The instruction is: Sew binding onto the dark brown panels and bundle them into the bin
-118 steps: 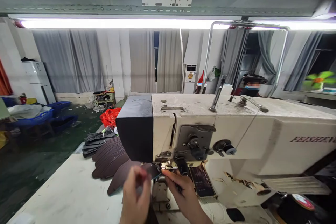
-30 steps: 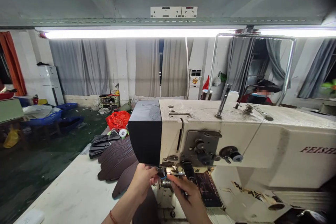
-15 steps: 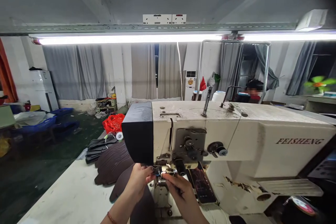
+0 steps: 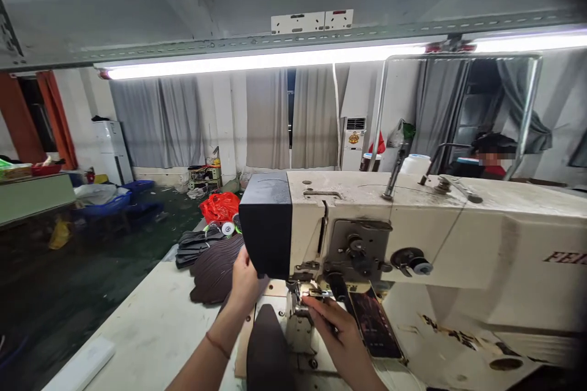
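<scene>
A cream post-bed sewing machine [image 4: 435,244] stands in front of me. My left hand [image 4: 244,281] is left of its black end cover, at the stacked dark brown shaped pieces [image 4: 213,278]. Its fingers are bent around the edge of one dark piece, partly hidden behind the cover. Close by the machine's post [image 4: 300,324], my right hand [image 4: 342,333] has its fingertips pressed together below the needle area. Something small and dark shows under its palm, too hidden to name. Another dark brown piece with a rounded tip [image 4: 269,348] lies before the post.
A phone [image 4: 376,324] leans right of my right hand, under the machine arm. Behind the stack are black bundled strips [image 4: 195,247] and a red plastic bag [image 4: 220,208]. A white box-like object [image 4: 82,363] lies at the table's left edge. A person sits beyond the machine.
My left hand has left the needle area and moved left to the stacked brown pieces. My right hand stays by the post. The view has turned left and tilted slightly.
</scene>
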The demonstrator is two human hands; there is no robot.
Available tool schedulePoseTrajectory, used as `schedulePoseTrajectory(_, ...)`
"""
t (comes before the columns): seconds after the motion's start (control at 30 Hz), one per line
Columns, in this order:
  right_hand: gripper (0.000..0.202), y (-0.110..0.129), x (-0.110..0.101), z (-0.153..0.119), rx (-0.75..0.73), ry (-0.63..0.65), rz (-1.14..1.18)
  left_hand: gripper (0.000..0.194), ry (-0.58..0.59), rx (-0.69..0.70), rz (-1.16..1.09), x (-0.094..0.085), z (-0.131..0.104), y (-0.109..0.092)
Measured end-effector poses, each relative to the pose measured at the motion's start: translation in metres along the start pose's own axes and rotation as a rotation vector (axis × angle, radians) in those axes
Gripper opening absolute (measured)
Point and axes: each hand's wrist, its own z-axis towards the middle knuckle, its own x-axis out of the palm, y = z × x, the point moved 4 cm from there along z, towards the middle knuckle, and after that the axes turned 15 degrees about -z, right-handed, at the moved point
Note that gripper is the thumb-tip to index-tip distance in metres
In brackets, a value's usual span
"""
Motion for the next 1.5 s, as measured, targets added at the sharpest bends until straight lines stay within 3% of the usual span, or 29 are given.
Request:
schedulePoseTrajectory(0.07,0.025,-0.001,0.001,-0.001,0.011,0.026,0.006,0.033,0.007,0.041,0.171,-0.032,0.012,-0.005)
schedulePoseTrajectory(0.17,0.026,-0.006,0.003,-0.002,0.033,0.053,0.013,0.031,0.004,0.008,0.484,-0.078,0.011,0.007)
schedulePoseTrajectory(0.27,0.025,-0.009,0.004,-0.002,0.017,0.04,-0.004,0.038,-0.049,0.012,0.774,-0.098,-0.007,0.026)
schedulePoseTrajectory(0.37,0.025,-0.008,0.004,-0.001,0.004,0.041,-0.025,0.041,-0.064,0.074,0.958,-0.088,-0.033,0.035)
schedulePoseTrajectory(0.43,0.024,-0.006,0.003,0.0,0.006,0.032,-0.033,0.04,0.057,0.024,1.024,-0.072,-0.055,0.041)
schedulePoseTrajectory(0.5,0.024,-0.003,0.001,0.001,0.004,0.02,-0.034,0.058,0.229,-0.107,1.12,-0.057,-0.079,0.05)
schedulePoseTrajectory(0.57,0.025,0.001,-0.001,0.002,0.003,0.006,-0.032,0.082,0.318,-0.191,1.228,-0.05,-0.099,0.058)
schedulePoseTrajectory(0.67,0.025,0.006,-0.003,0.003,0.004,0.005,-0.032,0.082,0.251,-0.119,1.289,-0.049,-0.115,0.066)
schedulePoseTrajectory(0.77,0.026,0.008,-0.004,0.003,0.018,0.021,-0.038,0.065,0.197,0.022,1.091,-0.05,-0.118,0.067)
schedulePoseTrajectory(0.83,0.026,0.009,-0.004,0.003,0.021,0.023,-0.029,0.057,0.176,0.027,0.737,-0.047,-0.115,0.06)
schedulePoseTrajectory(0.93,0.024,0.007,-0.002,0.001,0.032,0.006,-0.005,0.049,0.122,-0.21,0.105,-0.033,-0.106,0.044)
schedulePoseTrajectory(1.0,0.023,0.003,-0.001,-0.001,0.054,-0.01,0.015,0.044,0.098,-0.37,-0.145,-0.017,-0.099,0.032)
schedulePoseTrajectory(1.17,0.024,-0.009,0.005,-0.005,0.065,0.009,0.052,0.038,0.08,-0.464,-0.172,0.011,-0.077,0.015)
schedulePoseTrajectory(1.5,0.029,-0.008,0.001,-0.003,-0.103,-0.02,-0.021,0.017,0.108,-0.366,-0.019,0.019,-0.052,0.015)
